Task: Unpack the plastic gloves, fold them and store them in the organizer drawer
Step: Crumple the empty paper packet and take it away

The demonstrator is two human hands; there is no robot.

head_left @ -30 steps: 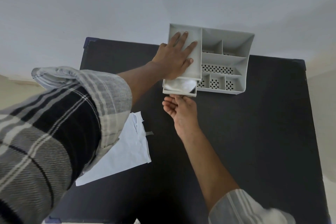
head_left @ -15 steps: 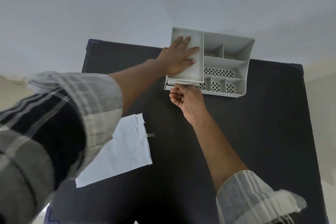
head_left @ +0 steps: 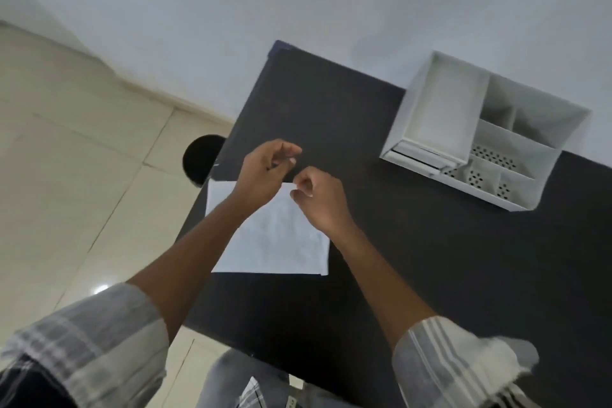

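Note:
A white flat packet of plastic gloves (head_left: 275, 242) lies on the black table (head_left: 430, 275) near its left edge. My right hand (head_left: 319, 204) pinches the packet's top edge between thumb and fingers. My left hand (head_left: 265, 172) hovers just above the same edge with its fingers curled close together; whether anything thin is between them does not show. The white organizer (head_left: 410, 103) stands at the table's back right against the wall, apart from both hands. Its drawer (head_left: 417, 156) at the lower left is pushed in almost flush.
The organizer has several open compartments, some with perforated floors (head_left: 493, 159). A round black object (head_left: 202, 159) sits on the beige tiled floor (head_left: 66, 175) beside the table's left edge. The table's near edge is close to my lap.
Both hands have left the organizer and come down to the packet. The drawer, open a second ago, is pushed in. The view has swung to the left.

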